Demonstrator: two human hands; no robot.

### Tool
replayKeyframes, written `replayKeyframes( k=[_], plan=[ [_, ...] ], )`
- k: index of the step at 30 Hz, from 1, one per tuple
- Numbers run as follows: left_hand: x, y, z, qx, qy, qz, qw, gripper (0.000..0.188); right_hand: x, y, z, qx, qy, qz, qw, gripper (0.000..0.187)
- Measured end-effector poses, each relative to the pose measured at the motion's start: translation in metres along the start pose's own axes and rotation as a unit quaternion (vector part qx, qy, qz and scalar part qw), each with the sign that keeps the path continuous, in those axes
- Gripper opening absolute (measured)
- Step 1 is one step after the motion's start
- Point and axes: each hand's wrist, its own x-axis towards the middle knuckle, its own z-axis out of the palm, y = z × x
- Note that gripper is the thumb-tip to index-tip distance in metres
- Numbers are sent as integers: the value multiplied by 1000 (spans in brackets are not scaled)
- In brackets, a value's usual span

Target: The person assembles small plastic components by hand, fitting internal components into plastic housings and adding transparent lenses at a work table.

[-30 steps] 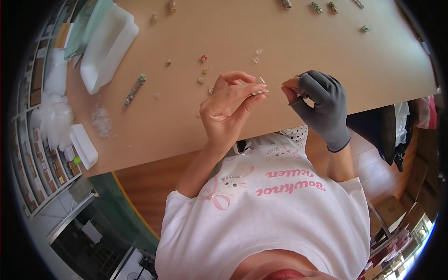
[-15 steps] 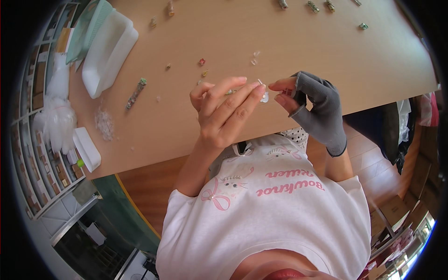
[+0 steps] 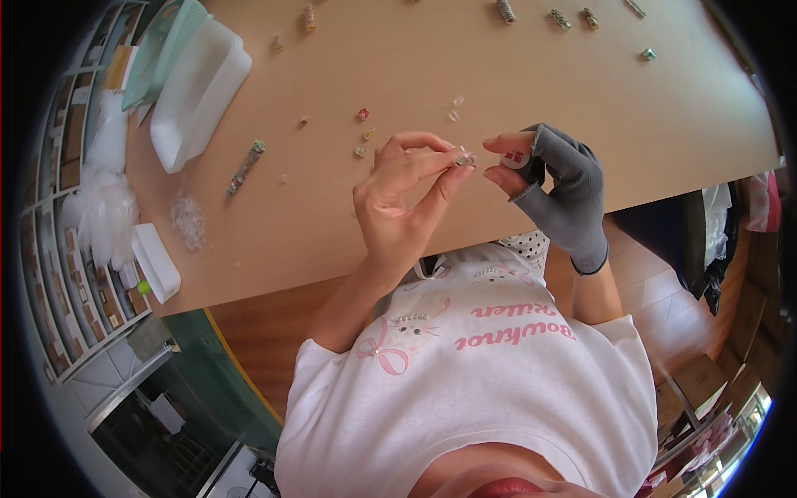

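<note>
My bare left hand point(image 3: 404, 203) is raised over the front edge of the wooden table point(image 3: 465, 75). Its thumb and fingertips pinch a tiny clear bead-like piece point(image 3: 465, 158). My right hand point(image 3: 558, 192) wears a grey fingerless glove and holds a small pale round piece with red marks point(image 3: 515, 157) between thumb and forefinger. The two pieces are almost touching, fingertip to fingertip. Just beyond the hands, a few small coloured beads point(image 3: 364, 133) lie loose on the table.
A white plastic tray point(image 3: 199, 91) and a green one point(image 3: 158, 50) stand at the far left. A bead-filled stick point(image 3: 246, 166), a clear bead pile point(image 3: 188, 220) and a small white box point(image 3: 156, 261) lie nearby. Several beaded pieces point(image 3: 573, 17) line the far edge. Shelves run along the left.
Both hands have come closer together, with the fingertips now nearly meeting. The left hand's pinch has shifted toward the gloved right hand.
</note>
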Motion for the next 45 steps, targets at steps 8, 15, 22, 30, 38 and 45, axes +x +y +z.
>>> replayKeyframes(
  k=[8,15,22,30,38,45],
  plan=[
    [-5,4,2,-247,13,-254,935,16,6,11,4,-280,29,-257,924,36],
    [-16,-7,5,-116,-4,-176,978,14,0,16,6,-367,4,-302,880,50],
    [-19,-19,-2,-134,25,-176,975,10,10,5,17,-334,-36,-269,903,34],
    [-16,-28,-38,79,99,-96,987,16,117,20,30,-384,-86,-331,858,16],
    [-38,-51,-74,65,128,-163,976,14,276,108,74,-506,-114,-330,789,15],
    [-27,-61,-78,119,110,-158,974,15,267,99,71,-464,-74,-300,830,21]
  ],
)
